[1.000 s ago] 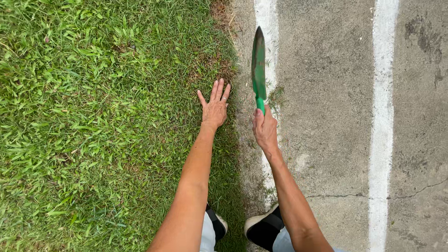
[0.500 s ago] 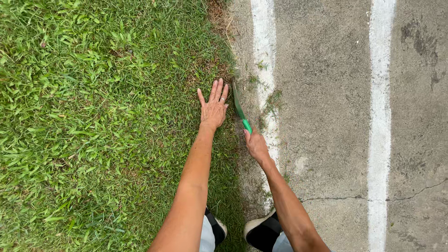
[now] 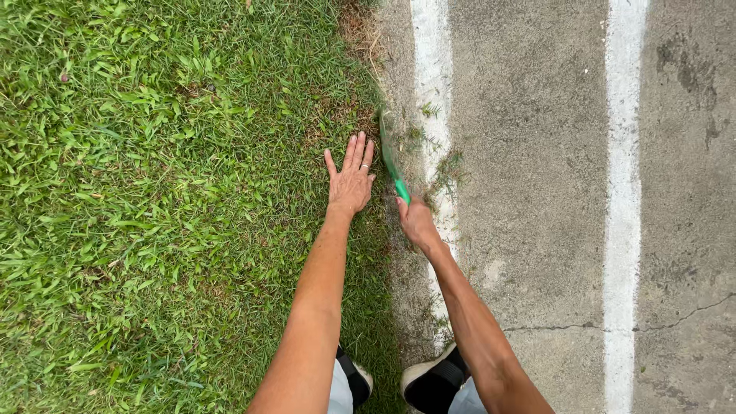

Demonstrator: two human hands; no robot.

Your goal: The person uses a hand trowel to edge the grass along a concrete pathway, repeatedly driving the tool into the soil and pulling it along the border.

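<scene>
Two bare hands work the border where a lawn (image 3: 153,192) meets a paved road (image 3: 529,153): the left hand (image 3: 350,184) lies flat and spread on the grass, a ring on one finger. The right hand (image 3: 418,222) is closed around the green handle of a green-bladed knife (image 3: 389,162), whose blade points away along the grass edge, just beside a white painted line (image 3: 431,69).

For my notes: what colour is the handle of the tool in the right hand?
Bright green handle, gripped by the right hand; the head view shows it best.
</scene>
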